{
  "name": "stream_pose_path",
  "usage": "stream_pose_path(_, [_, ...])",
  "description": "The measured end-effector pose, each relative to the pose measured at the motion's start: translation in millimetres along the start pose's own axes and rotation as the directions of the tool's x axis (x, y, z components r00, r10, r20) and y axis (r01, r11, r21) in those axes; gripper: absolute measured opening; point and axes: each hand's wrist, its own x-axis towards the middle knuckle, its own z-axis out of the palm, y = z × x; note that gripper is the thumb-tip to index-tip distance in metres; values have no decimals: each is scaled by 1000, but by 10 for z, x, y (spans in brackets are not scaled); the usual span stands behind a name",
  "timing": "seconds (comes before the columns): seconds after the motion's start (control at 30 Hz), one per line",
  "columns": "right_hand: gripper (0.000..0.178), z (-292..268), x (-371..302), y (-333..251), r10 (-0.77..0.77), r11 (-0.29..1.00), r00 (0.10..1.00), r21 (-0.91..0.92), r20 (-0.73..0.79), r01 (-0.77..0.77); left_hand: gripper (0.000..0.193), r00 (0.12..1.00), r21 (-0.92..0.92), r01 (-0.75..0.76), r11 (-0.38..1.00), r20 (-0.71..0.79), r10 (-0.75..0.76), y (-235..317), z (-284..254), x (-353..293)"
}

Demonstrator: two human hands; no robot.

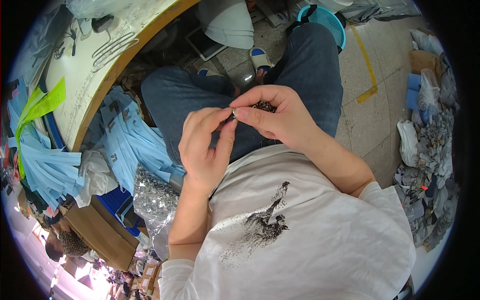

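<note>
Small shiny metal piece point(234, 114) is where the action is, folks, just above and left of the middle of the frame, right where the fingertips meet. From where I'm standing, the bare right hand point(280, 116) has it pinched between thumb and index finger, and the bare left hand point(202, 142) comes in narrow from the other side, thumb and index on it too, the other fingers loosely curled. My guess is it's just too tiny for anything but fingertips. A dark, glinting cluster of little bits point(264, 106) peeks out by the right hand's curled fingers, probably tucked there so it stays close; can't tell if it's loose or strung together. Holding everything over the blue denim lap point(200, 95) looks sensible, since cloth might catch a dropped bit.

As for elbow room, the left is the tight side. A white tabletop point(87, 90) with a curved wood-brown edge point(112, 70) cuts across the upper left, light-blue fabric strips point(132, 132) crowd the thigh under it, and a clear plastic bag of silvery bits point(155, 192) sits right next to the left forearm. The right is roomier: grey floor tiles point(385, 107) run from the knee to grey fabric scraps point(432, 155) at the far right.
</note>
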Motion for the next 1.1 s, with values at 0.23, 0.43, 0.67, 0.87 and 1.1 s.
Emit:
stream_pose_path(0.23, [15,-14,11,-14,46,998,997,49,61,-49,31,992,99,-121,988,48,116,-58,-23,19])
stream_pose_path(0.43, [15,-10,28,75,38,997,999,63,36,-40,26,950,259,-297,919,-21,312,-35,61,-9])
stream_pose_path(0.67, [15,-19,49,56,3,998,1000,69,-13,-2,28,982,-342,142,929,-67,-174,-55,117,-107])
stream_pose_path(0.87, [15,-28,44,70,1,997,1000,73,10,-2,32,949,-710,314,630,246,-196,-105,-4,-106])
stream_pose_path(1.1, [18,-14,36,9,21,996,1000,89,-14,-20,32,894,-642,438,629,234,-383,-69,-61,-86])
